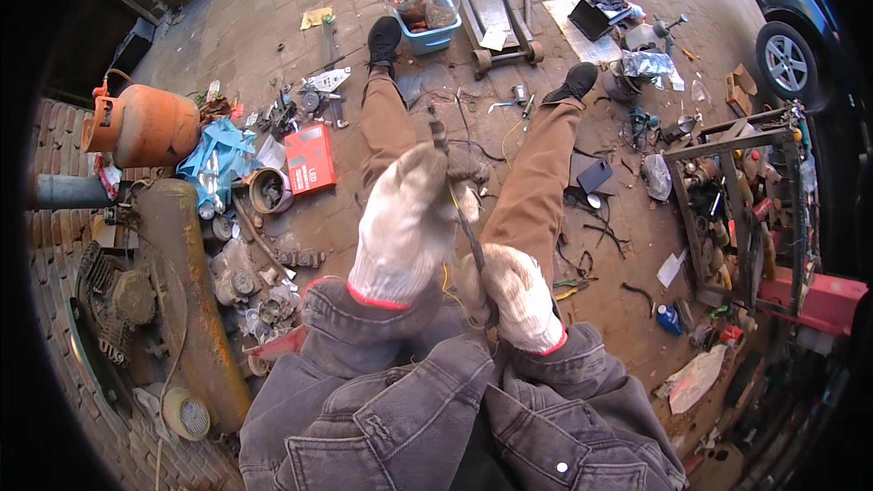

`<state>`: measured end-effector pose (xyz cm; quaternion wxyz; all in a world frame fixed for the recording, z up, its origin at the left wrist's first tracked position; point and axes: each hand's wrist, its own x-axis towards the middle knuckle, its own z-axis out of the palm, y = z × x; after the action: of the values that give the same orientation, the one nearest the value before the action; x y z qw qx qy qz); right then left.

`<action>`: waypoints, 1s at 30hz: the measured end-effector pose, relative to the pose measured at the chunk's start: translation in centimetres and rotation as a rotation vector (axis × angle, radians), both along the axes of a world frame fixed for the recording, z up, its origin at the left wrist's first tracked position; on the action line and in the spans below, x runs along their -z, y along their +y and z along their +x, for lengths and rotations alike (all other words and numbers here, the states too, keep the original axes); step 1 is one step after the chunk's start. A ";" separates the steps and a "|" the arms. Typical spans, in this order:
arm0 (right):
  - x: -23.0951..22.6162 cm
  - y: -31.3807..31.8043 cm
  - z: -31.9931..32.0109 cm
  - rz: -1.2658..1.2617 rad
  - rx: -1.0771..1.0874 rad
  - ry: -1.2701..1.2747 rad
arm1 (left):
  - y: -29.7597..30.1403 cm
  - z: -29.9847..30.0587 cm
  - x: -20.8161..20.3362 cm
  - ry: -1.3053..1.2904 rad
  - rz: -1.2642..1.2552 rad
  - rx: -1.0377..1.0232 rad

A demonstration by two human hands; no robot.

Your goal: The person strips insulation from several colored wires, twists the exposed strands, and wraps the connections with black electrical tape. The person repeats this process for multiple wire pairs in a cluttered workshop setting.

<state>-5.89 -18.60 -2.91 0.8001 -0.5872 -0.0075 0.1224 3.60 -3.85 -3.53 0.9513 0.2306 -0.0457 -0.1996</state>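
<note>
Both my hands wear off-white knit work gloves with red cuff edges. My left hand is raised between my knees, its fingers closed round the upper part of a dark, slender cable. Lower and to the right, my right hand grips the same cable, which runs slantwise between the two gloves. Dark, grimy patches cover the glove fingertips, so the exact hold is hard to see. A thin yellow wire hangs beside the cable, below the left glove.
Around my outstretched legs lie a red box, a blue basin, a floor jack and a phone. An orange gas cylinder and rusty tank flank the left; a metal rack and car the right.
</note>
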 end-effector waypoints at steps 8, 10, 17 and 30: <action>0.2 0.4 0.6 -0.321 0.300 -0.260 | 0.1 -3.4 -2.2 -0.485 0.696 0.176; -0.1 -0.2 0.8 -0.494 0.269 -0.327 | 0.0 -3.4 -2.2 -0.554 0.716 0.062; -2.4 -4.0 2.7 0.145 0.547 -0.172 | 0.7 -3.4 -1.9 -0.035 0.522 0.160; -0.8 -3.3 2.9 0.013 0.641 -0.198 | -2.2 -5.2 -2.4 0.078 0.539 0.442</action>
<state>-2.97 -21.88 -2.15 0.7969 -0.5638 0.0990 -0.1931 -1.57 -6.09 -1.14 0.7911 0.4503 -0.0038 -0.4141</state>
